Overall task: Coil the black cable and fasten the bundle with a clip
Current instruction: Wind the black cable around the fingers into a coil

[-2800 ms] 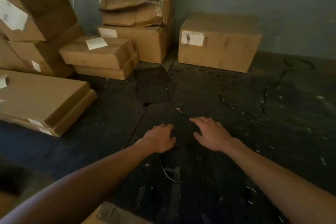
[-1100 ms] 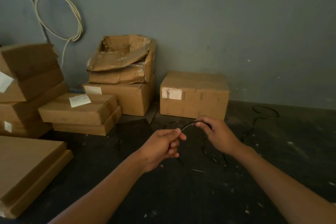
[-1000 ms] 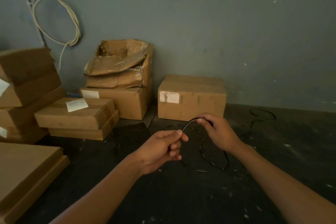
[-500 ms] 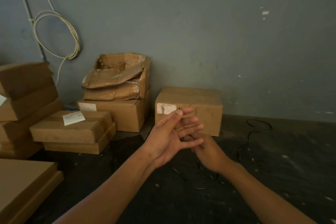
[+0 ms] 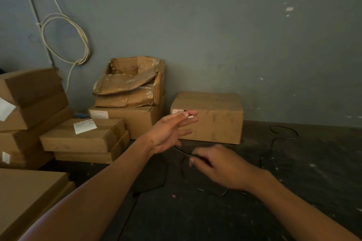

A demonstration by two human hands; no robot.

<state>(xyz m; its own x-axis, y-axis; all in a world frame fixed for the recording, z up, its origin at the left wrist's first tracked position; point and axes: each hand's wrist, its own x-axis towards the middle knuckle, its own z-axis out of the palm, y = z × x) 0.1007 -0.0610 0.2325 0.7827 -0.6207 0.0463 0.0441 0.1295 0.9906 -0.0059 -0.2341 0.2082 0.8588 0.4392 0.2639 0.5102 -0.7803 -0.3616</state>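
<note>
A thin black cable [image 5: 183, 152] runs from under my left palm down to my right hand, then trails across the dark floor to a loose loop [image 5: 284, 130] at the far right. My left hand [image 5: 170, 132] is raised with its fingers straight, and thumb and forefinger pinch the cable's end at their tips. Just below and to the right, my right hand [image 5: 221, 166] is motion-blurred, with its fingers curled and pinching the cable. No clip is in sight.
A shut cardboard box [image 5: 207, 117] stands against the grey wall behind my hands. A torn box on a stack [image 5: 129, 92] and more cartons [image 5: 82, 135] fill the left. Flat cartons [image 5: 27, 197] lie at the near left. A white cable coil [image 5: 64, 39] hangs on the wall.
Both hands lifted the cable off the floor. My left hand straightened its fingers and stays raised, while my right hand has dropped below it and moved right, drawing the cable under the left palm.
</note>
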